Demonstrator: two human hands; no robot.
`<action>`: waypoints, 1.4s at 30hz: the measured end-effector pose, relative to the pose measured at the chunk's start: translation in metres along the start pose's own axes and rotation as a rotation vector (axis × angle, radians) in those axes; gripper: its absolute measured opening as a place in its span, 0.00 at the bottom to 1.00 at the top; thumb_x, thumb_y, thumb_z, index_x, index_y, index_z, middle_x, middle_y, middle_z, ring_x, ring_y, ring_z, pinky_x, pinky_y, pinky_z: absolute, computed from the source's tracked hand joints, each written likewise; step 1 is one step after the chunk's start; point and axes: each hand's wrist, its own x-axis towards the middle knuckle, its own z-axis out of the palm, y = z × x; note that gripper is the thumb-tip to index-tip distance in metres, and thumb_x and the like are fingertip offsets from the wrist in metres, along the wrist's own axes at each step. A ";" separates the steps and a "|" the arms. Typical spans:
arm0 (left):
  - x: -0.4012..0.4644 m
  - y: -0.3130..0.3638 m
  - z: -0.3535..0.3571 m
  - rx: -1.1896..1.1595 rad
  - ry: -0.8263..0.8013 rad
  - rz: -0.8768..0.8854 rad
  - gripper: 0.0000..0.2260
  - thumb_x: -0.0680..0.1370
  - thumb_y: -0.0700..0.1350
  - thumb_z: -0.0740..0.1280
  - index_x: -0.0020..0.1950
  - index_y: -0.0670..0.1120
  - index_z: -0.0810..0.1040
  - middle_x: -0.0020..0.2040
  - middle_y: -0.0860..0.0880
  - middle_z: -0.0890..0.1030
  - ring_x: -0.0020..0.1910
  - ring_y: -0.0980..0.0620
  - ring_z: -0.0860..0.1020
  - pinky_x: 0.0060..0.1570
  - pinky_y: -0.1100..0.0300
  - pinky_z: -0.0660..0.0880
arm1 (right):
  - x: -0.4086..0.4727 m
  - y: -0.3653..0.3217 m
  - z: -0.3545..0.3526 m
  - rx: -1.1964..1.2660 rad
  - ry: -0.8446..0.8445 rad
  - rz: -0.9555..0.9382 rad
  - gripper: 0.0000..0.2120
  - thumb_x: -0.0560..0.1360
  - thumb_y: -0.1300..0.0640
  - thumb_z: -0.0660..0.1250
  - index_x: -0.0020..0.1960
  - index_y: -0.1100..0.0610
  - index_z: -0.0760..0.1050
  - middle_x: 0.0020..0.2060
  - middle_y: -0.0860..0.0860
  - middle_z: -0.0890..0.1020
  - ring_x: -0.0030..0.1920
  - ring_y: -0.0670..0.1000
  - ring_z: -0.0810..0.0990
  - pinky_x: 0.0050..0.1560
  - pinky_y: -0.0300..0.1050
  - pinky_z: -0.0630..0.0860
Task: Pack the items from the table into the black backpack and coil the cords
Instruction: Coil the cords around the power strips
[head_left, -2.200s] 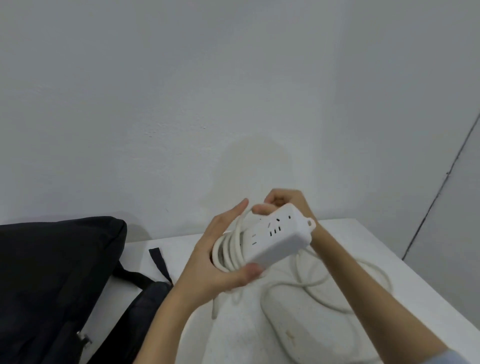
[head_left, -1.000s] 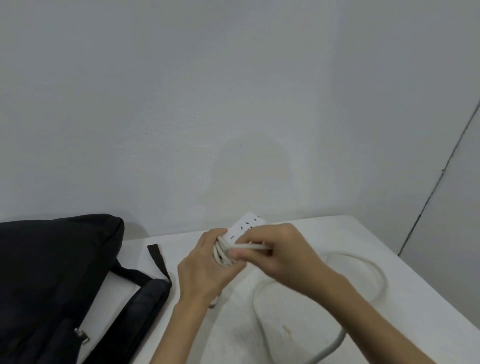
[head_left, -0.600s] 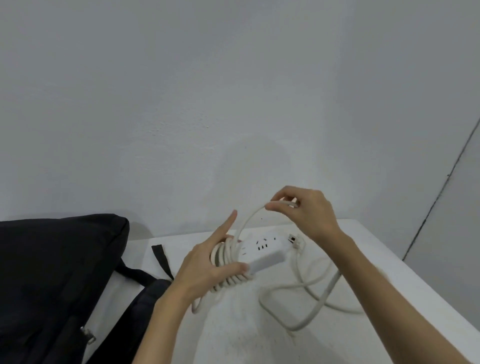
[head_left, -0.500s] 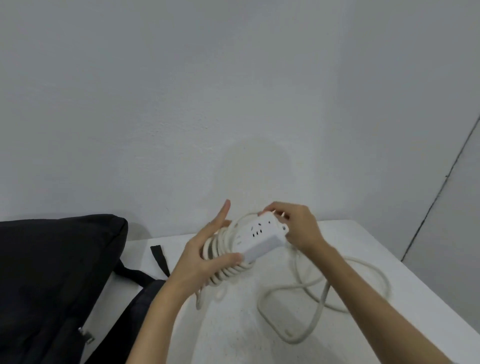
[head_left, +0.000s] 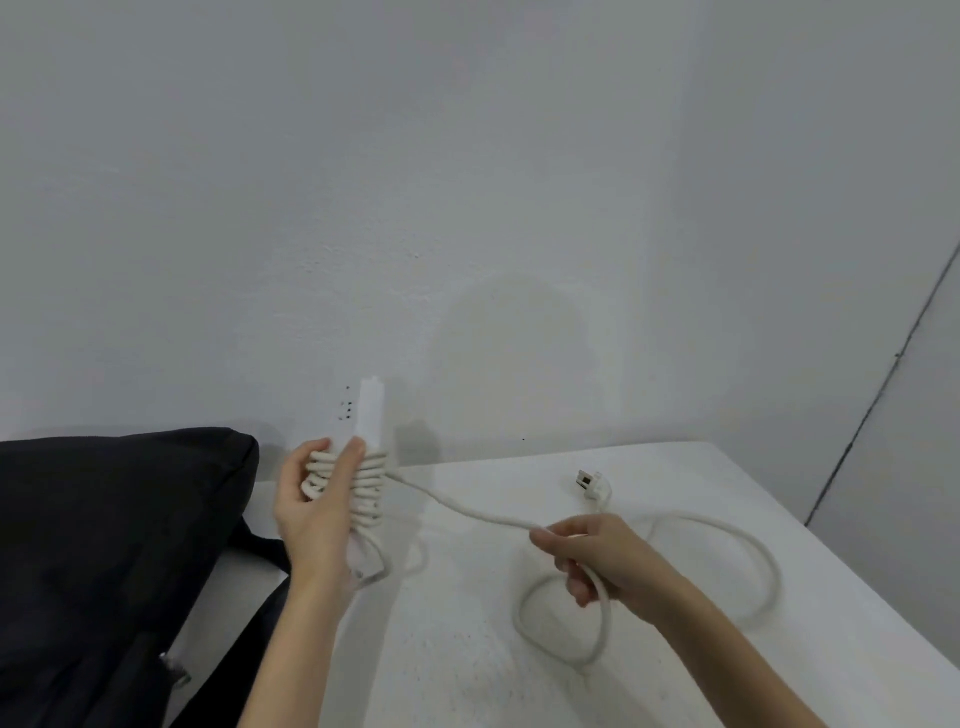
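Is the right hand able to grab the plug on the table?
Probably yes. The plug lies bare on the table just beyond the right hand, nothing between them, though that hand would first have to drop the cord.

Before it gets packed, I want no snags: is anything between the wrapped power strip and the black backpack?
Nothing visible: the left hand holds the power strip right beside the black backpack. The loose cord trails right through the right hand.
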 end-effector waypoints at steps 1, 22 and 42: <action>0.002 -0.002 -0.003 0.047 0.035 0.043 0.11 0.72 0.43 0.73 0.52 0.49 0.76 0.45 0.53 0.79 0.41 0.57 0.79 0.34 0.72 0.74 | -0.007 -0.004 -0.002 0.012 -0.009 -0.005 0.10 0.72 0.55 0.72 0.48 0.62 0.79 0.28 0.51 0.73 0.21 0.46 0.70 0.24 0.39 0.71; -0.013 -0.034 0.001 0.893 -0.417 0.457 0.25 0.61 0.70 0.67 0.54 0.62 0.71 0.55 0.65 0.74 0.46 0.55 0.76 0.45 0.52 0.75 | -0.054 -0.084 0.014 -0.402 -0.061 -0.806 0.11 0.73 0.52 0.64 0.38 0.56 0.82 0.27 0.54 0.77 0.26 0.44 0.65 0.29 0.35 0.60; -0.033 -0.007 0.019 0.739 -0.771 0.084 0.24 0.59 0.67 0.69 0.54 0.66 0.74 0.45 0.64 0.79 0.44 0.62 0.78 0.50 0.56 0.76 | 0.013 -0.090 -0.029 0.025 0.225 -0.667 0.04 0.73 0.60 0.70 0.40 0.59 0.80 0.20 0.47 0.70 0.22 0.42 0.65 0.22 0.31 0.58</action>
